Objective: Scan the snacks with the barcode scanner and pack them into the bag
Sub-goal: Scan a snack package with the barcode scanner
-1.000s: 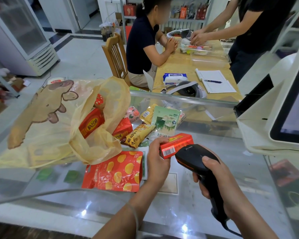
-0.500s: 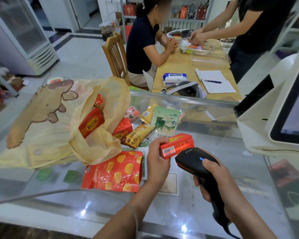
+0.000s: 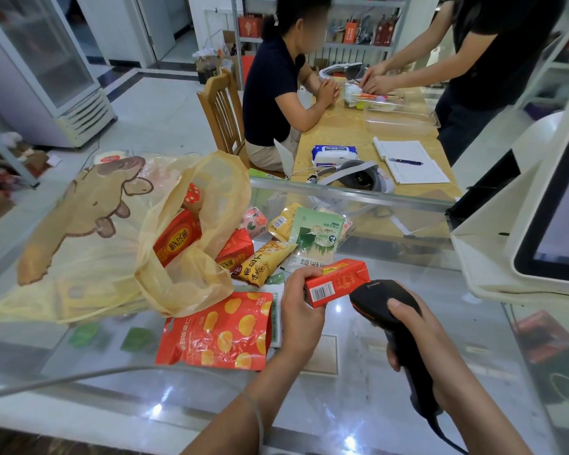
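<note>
- Scanning step: left hand (image 3: 301,311) fingers grip small red rectangular carton (image 3: 337,282), barcode facing black handheld barcode scanner (image 3: 386,307).
- Right hand (image 3: 418,346) fingers wrap the scanner.
- Next, probably: carton goes into translucent yellow plastic bag (image 3: 184,280).

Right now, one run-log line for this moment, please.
phase: scanning | left hand: holds red carton | right hand: grips scanner beside carton barcode | bag: open, red box inside
</note>
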